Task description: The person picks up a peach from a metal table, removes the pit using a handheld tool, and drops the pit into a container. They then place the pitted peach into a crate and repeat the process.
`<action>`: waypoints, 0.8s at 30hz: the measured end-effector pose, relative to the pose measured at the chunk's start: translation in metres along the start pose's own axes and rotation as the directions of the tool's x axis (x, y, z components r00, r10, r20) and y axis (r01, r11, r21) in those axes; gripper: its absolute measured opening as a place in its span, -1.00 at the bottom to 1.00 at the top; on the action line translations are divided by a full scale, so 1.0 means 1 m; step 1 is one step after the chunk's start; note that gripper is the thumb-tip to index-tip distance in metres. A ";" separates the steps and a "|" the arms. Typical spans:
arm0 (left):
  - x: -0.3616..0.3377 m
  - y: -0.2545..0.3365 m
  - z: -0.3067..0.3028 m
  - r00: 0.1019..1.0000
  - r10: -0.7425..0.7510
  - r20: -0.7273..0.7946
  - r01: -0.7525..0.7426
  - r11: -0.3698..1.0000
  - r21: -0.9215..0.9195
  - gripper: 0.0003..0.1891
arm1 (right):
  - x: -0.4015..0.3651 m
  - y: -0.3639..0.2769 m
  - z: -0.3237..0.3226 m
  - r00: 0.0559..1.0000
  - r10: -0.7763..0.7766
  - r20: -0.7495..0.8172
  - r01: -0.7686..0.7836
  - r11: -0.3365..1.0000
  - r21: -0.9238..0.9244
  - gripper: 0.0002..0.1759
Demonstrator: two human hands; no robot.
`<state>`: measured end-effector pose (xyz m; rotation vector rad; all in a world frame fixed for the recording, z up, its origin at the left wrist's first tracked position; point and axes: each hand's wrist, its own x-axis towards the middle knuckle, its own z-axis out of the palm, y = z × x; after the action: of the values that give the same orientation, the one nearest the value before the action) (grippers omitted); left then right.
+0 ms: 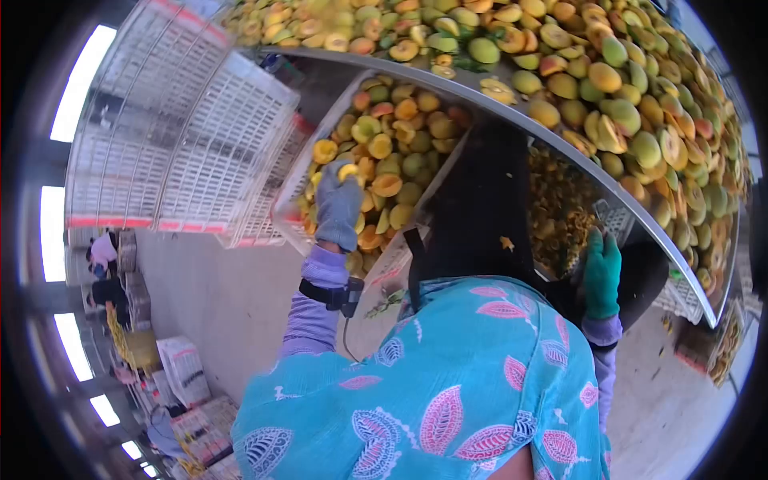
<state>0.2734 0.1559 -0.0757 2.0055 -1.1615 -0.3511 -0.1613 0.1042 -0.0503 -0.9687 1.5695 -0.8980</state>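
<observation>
My left hand point(339, 210), in a grey-blue glove, reaches over a white crate point(290, 188) of yellow-green and orange peaches point(388, 186), whole and halved. A yellow peach half point(348, 172) shows at its fingertips, and the fingers are curled around it. My right hand point(602, 274), in a green glove with bare fingertips, is beside my right knee, at the edge of a container of brownish-yellow peach scraps point(556, 196). Its fingers point forward and look stretched, with nothing visible in them; the palm side is hidden.
A metal-edged table point(560, 136) heaped with peaches curves across the front. Stacked white crates point(180, 136) stand at the left. Another crate point(704, 344) sits on the floor at the right. People point(104, 272) and more crates point(184, 368) are farther off to the left.
</observation>
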 end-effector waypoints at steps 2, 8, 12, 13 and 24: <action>0.005 -0.111 -0.016 0.955 -0.078 -0.287 0.220 0.836 0.502 -0.50 | -0.002 -0.003 0.004 0.997 0.072 0.028 -0.069 0.993 -0.097 -0.70; 0.011 -0.319 -0.024 0.832 -0.553 -0.032 0.449 0.639 0.625 -0.18 | 0.017 0.018 0.026 0.927 -0.372 0.054 0.360 0.837 -0.411 -0.74; 0.076 -0.088 -0.054 0.855 -0.474 0.209 0.063 0.496 0.866 -0.32 | -0.001 -0.005 0.008 0.999 -0.035 0.014 0.035 0.999 0.007 -0.78; 0.088 -0.025 -0.031 0.934 -0.305 0.187 0.061 0.651 0.757 -0.38 | -0.005 -0.013 0.003 1.000 0.020 0.020 -0.021 0.997 0.074 -0.79; 0.010 0.323 0.238 0.616 0.602 0.509 -0.769 0.601 0.220 -0.57 | 0.025 -0.029 -0.024 0.872 -0.412 -0.264 0.394 0.911 -0.122 -0.73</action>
<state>-0.0553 -0.0594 0.0067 1.6370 -2.3564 -0.0715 -0.1845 0.0719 -0.0285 -1.2897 1.6712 -1.3343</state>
